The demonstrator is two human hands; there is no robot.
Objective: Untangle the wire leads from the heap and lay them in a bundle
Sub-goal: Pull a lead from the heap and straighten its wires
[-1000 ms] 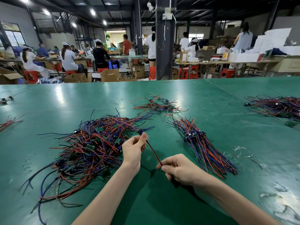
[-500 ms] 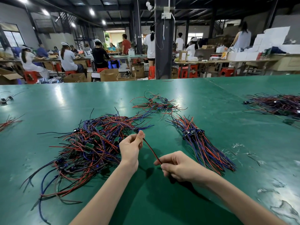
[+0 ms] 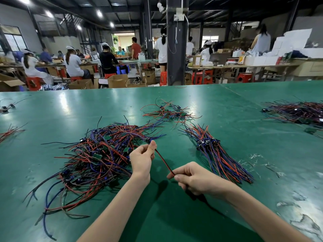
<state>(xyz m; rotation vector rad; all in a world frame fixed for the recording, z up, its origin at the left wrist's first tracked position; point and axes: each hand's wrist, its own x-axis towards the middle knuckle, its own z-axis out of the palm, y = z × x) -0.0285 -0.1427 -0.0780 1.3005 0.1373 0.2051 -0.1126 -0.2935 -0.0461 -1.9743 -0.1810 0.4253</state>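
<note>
I see my left hand [image 3: 142, 158] and right hand [image 3: 194, 179] each pinching one end of a red wire [image 3: 164, 161] stretched taut between them, just beside the tangled heap [image 3: 97, 154] on the green table [image 3: 52, 110], with the tidy bundle [image 3: 216, 152] lying to the right.

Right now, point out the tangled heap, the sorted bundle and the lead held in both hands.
Tangled heap [image 3: 97, 154]: head view, middle of the pile.
Sorted bundle [image 3: 216, 154]: head view, middle of its wires.
Red lead [image 3: 164, 161]: head view, its taut middle stretch.
</note>
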